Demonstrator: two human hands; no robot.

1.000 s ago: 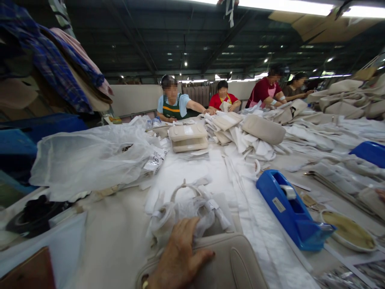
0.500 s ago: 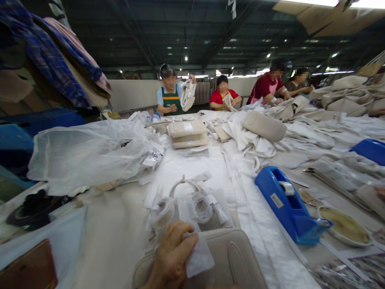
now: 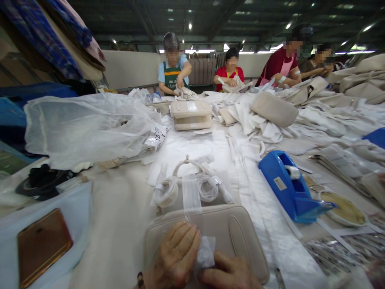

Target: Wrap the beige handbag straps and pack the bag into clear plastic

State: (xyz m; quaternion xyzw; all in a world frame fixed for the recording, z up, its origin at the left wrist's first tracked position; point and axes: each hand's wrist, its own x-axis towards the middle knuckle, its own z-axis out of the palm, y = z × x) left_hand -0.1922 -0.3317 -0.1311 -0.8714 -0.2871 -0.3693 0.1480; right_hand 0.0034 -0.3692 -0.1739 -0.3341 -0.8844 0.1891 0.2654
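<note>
A beige handbag (image 3: 216, 224) lies flat in front of me, with an oval loop shape on its right side. Its handle (image 3: 188, 162) stretches away from me, and its ends are coiled in clear wrap. A translucent white wrapping strip (image 3: 191, 192) runs from the handle down onto the bag. My left hand (image 3: 179, 253) rests over the bag, fingers pressed together at the near end of this strip. My right hand (image 3: 230, 271), lower right, is closed at the crumpled part of the white wrap; its fingertips are partly hidden.
To the right stand a blue tape dispenser (image 3: 284, 188) and a round dish (image 3: 343, 208). A phone (image 3: 43, 247) lies at left, below a large clear plastic bag (image 3: 87, 132). Stacked beige bags (image 3: 192, 108) sit ahead. Co-workers (image 3: 173, 68) work across the table.
My right hand has come into view at the wrap. My left hand has flattened on the bag, and the strip now lies straighter across the handle. The view has tilted down.
</note>
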